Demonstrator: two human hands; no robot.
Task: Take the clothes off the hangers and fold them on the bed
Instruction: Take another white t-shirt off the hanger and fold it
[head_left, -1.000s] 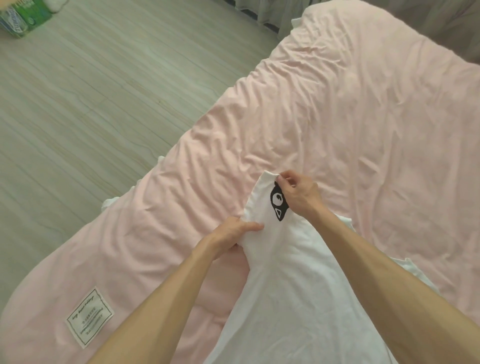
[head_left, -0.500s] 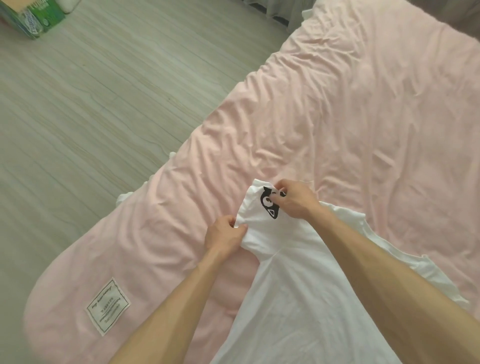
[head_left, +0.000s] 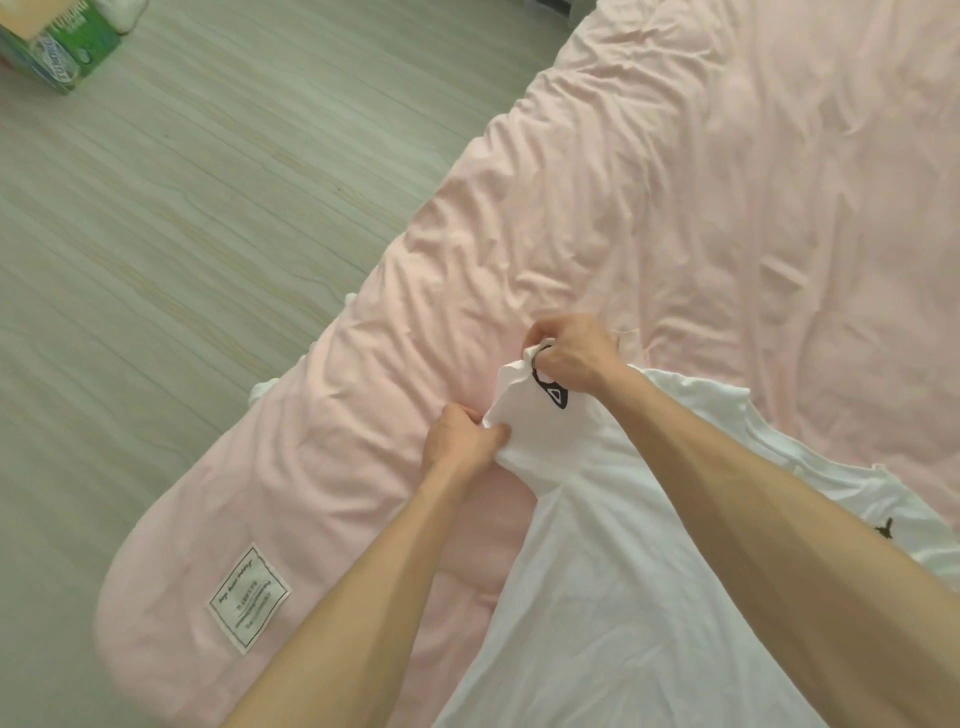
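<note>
I see my left hand (head_left: 460, 441) and right hand (head_left: 571, 353) each pinching the white T-shirt's (head_left: 597, 597) sleeve edge over the pink bed (head_left: 675, 182).

Soft, even light, bright and a little washed out on the pink bedding (head_left: 727, 208) at upper right. Shadows are faint, only in the creases and under the forearms (head_left: 363, 597); wide-angle distortion bends the floor planks (head_left: 156, 260) at left.
</note>
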